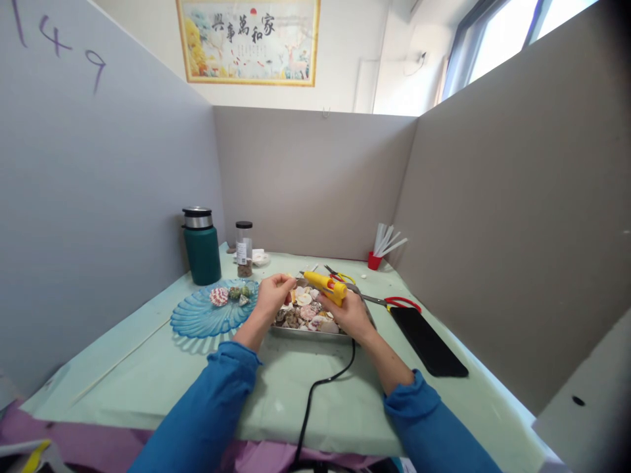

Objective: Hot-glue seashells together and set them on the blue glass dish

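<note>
A yellow hot glue gun (325, 286) is gripped in my right hand (352, 315), its nozzle pointing left toward my other hand. From its handle a black cord (311, 394) runs down over the table's front edge. My left hand (273, 295) is closed in a pinch close to the nozzle; a small pale piece may show at the fingertips, but I cannot make out its kind. Below both hands lies a metal tray (310, 334) filled with seashells (308, 312). To the left, a blue scalloped glass plate (190, 318) bears a striped shell (219, 297) and several small greenish shells (239, 293).
A green bottle (202, 253) and a clear jar (244, 249) stand at the back left. Right of the tray are red-handled scissors (401, 303), a black phone (428, 341) and a red cup (374, 261) of glue sticks (387, 240). A thin stick (121, 361) lies left. Grey partitions (315, 184) enclose the table.
</note>
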Available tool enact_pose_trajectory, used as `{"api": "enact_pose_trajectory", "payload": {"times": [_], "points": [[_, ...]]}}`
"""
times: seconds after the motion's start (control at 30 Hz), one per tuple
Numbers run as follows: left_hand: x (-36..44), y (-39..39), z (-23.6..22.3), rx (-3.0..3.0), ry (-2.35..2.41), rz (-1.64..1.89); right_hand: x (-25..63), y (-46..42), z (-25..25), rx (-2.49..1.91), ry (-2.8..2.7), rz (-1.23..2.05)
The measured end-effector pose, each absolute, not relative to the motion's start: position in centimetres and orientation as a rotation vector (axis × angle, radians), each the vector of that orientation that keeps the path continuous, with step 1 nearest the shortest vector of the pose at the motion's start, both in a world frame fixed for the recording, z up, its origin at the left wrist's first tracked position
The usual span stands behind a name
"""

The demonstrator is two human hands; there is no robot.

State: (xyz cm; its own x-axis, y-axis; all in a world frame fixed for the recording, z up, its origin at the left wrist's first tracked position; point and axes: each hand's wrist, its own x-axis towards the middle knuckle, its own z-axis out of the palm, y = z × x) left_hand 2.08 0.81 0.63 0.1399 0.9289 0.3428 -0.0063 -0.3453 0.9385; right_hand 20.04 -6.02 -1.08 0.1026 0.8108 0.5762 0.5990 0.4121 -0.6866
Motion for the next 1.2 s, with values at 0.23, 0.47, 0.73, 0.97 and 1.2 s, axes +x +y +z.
{"api": "enact_pose_trajectory", "payload": {"times": [0.23, 0.47, 0.73, 0.97, 1.2], "points": [[2.0, 1.57, 0.0, 1.64, 1.069, 1.38, 20.04, -6.02, -1.05, -1.28, -1.587, 0.252], [2.1, 1.08, 0.21, 1.975, 1.256, 1.453, 19.99, -6.02, -0.88, -1.31, -1.501, 0.213], [2.13, 0.88, 0.19, 2.014, 1.264, 1.542, 19.88, -6.11, -0.92, -1.308, -1.574, 0.193], [2.13, 0.86, 0.09, 2.221, 1.17, 1.698, 20.0, -5.83, -1.13, -1.297, -1.599, 0.186], [1.92, 0.6, -0.17, 2.54, 1.2, 1.715, 19.99, -5.93, -1.04, -1.357, -1.536, 0.161]]}}
